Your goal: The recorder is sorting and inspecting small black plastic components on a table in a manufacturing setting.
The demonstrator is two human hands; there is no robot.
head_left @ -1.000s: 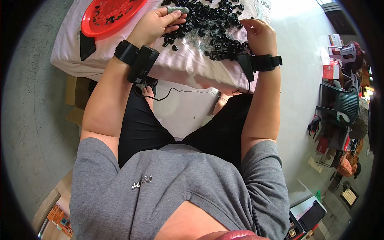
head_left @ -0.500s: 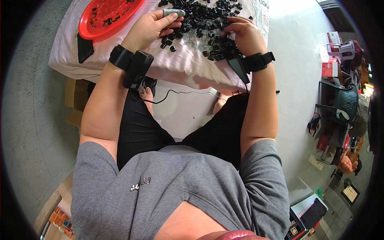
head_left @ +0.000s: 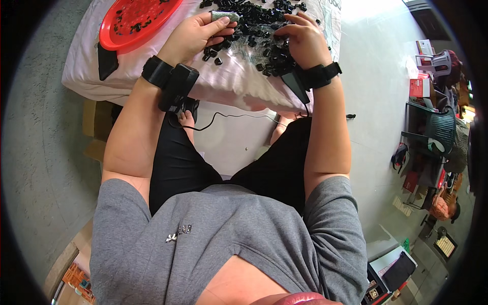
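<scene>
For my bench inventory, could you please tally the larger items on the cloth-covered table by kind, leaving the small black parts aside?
Red tray: 1
Grey block, held in the left hand: 1
Pile of small black parts, under the right hand: 1
Total: 3

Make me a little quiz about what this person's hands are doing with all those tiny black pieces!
1. True or false: the left hand holds a small grey block.
2. Where is the right hand? A) in the red tray B) on the pile of black pieces C) on the person's lap
3. Fill in: the red tray sits on the person's ____ side of the pale cloth.

Key: 1 true. 2 B. 3 left.
</scene>
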